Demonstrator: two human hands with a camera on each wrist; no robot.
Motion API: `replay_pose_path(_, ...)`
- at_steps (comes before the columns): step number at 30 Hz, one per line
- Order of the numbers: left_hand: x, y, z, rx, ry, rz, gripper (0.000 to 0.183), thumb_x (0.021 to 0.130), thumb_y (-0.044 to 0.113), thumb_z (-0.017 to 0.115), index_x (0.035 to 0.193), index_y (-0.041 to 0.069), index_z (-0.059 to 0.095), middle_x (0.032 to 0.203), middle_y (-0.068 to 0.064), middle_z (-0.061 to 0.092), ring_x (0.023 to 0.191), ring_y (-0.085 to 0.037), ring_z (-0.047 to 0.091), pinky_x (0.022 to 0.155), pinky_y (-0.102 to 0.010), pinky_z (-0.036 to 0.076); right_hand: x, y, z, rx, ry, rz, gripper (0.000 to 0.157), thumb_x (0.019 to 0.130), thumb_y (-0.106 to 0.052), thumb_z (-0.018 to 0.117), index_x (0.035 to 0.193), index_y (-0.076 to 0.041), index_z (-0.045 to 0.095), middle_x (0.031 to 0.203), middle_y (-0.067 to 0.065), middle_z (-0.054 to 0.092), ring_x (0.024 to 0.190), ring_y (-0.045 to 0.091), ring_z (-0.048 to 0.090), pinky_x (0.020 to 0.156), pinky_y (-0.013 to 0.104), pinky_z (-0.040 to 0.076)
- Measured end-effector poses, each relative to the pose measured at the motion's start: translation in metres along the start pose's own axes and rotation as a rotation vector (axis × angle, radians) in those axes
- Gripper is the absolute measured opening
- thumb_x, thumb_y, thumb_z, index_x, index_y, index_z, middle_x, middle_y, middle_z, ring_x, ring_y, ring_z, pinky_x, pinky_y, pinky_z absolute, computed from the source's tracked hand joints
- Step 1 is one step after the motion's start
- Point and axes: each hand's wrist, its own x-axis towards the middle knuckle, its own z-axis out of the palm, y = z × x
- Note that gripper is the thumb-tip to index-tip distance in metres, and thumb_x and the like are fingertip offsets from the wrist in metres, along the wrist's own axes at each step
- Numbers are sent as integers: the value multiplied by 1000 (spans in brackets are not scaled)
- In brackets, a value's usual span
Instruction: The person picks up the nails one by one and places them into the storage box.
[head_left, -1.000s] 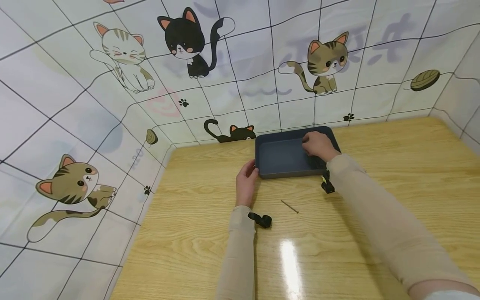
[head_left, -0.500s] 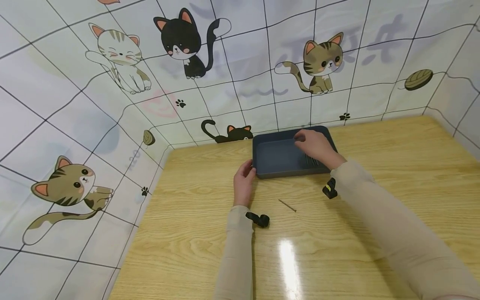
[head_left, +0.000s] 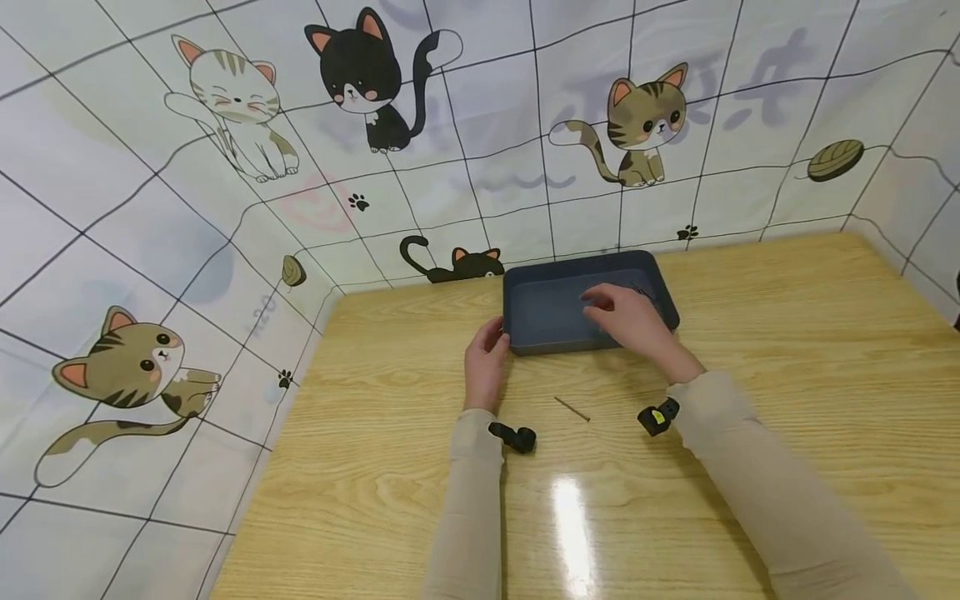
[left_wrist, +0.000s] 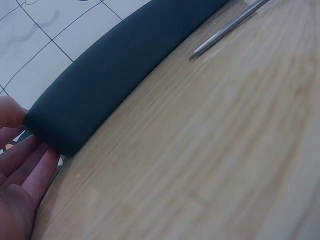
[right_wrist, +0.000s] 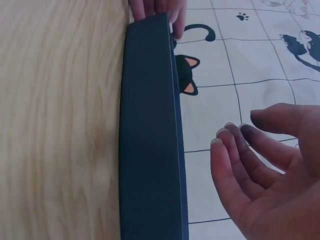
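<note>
A shallow dark blue-grey tray (head_left: 543, 304) sits at the back of the table. My left hand (head_left: 485, 367) rests against its near left corner, and in the left wrist view the fingers (left_wrist: 42, 165) touch the outside of that corner low down. My right hand (head_left: 626, 317) is over the tray's right half with loosely curved fingers and nothing between them; in the right wrist view its thumb (right_wrist: 277, 117) stands apart from the fingers. Several thin dark nails (head_left: 642, 290) lie at the tray's right end, partly hidden behind the right hand. A single long nail (head_left: 572, 408) lies on the table in front.
The wood-grain table (head_left: 375, 467) meets a white wall covering (head_left: 510, 125) with printed cats along its back and left sides. A bright light reflection (head_left: 572, 533) shows on the tabletop near the front.
My right hand has come back from low in the tray's right side toward me, fingers spreading, and the nails there have come into sight. The left hand stays at the corner.
</note>
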Motion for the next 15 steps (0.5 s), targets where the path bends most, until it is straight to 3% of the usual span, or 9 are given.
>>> replay_pose_path(10,2,-3,0,-11,-12,-18,39,90,18,54,127,7,50,127,-10,50,112,-18,48,93,-35,40,-22,-9,23,74,-32,14,33,89,-29,55,118,-14,55,104,7,59,92,23,55,73,40,46)
replay_pose_path(15,10,-21,1,-12,2,-27,37,90,17,54,127,14,52,125,-2,52,111,-13,48,92,-33,40,-26,-10,31,63,-91,-6,32,88,-25,56,118,-10,56,104,7,60,95,24,54,76,41,45)
